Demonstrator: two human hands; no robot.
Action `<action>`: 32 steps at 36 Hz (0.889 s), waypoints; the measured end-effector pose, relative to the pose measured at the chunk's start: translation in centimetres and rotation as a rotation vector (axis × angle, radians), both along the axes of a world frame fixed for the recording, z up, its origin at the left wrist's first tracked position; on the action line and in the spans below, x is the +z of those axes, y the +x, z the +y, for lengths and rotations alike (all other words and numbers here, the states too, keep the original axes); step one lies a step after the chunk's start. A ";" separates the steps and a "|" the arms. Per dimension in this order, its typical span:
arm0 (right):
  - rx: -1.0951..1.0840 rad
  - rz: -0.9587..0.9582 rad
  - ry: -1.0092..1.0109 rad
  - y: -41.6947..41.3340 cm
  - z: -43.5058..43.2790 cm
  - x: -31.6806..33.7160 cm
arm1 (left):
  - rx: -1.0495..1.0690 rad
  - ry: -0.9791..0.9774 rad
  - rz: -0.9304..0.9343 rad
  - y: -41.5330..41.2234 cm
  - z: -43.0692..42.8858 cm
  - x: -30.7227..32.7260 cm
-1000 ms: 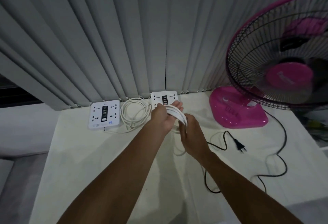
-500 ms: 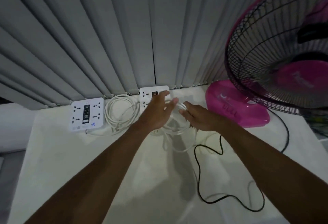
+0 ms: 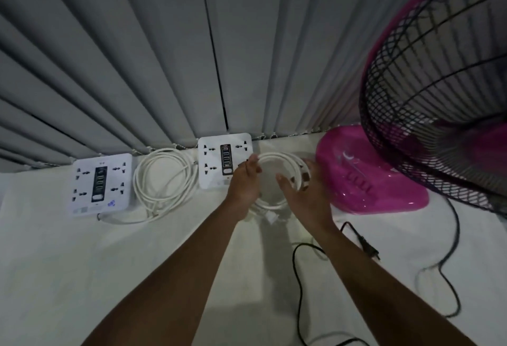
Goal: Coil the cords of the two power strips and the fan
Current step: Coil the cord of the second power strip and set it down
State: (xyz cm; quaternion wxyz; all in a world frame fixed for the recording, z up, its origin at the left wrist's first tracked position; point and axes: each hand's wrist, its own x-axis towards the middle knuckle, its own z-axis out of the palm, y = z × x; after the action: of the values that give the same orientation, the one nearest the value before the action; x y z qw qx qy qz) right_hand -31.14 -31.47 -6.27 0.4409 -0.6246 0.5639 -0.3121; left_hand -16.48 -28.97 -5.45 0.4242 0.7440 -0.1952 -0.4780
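Two white power strips lie at the table's back edge: the left strip [image 3: 100, 184] with its white cord [image 3: 164, 181] coiled beside it, and the middle strip [image 3: 223, 163]. The middle strip's white cord coil [image 3: 279, 159] lies flat between that strip and the pink fan base [image 3: 365, 172]. My left hand [image 3: 245, 183] rests on the coil's left side and my right hand [image 3: 304, 194] on its right side, fingers spread, pressing rather than gripping. The fan's black cord [image 3: 297, 277] sprawls loose over the table, its plug [image 3: 369, 247] right of my right forearm.
The fan's black wire cage [image 3: 439, 98] overhangs the right side. Grey vertical blinds [image 3: 164, 57] hang right behind the table. A white cloth [image 3: 82, 277] covers the table.
The bundled white cord that my hands held up a second ago now lies flat as a round coil on the table. Both hands have opened onto its sides. The view moved closer.
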 end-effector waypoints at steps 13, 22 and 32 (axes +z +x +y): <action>0.010 0.088 0.147 1.2 -6.7 -1.1 | 0.156 0.036 0.076 -0.8 -1.9 -1.4; 0.007 0.274 0.233 2.2 -9.3 -2.3 | -0.155 -0.226 -0.722 0.9 0.0 -1.1; 0.194 0.565 0.005 2.3 -9.4 -2.6 | -0.357 -0.112 -1.176 1.5 4.2 -2.6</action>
State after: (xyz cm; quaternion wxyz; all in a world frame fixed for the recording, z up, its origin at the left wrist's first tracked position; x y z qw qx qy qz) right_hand -28.87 -40.84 -8.88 0.2959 -0.7366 0.6028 -0.0808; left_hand -14.93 -24.82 -8.02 0.1976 0.8153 -0.5427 -0.0405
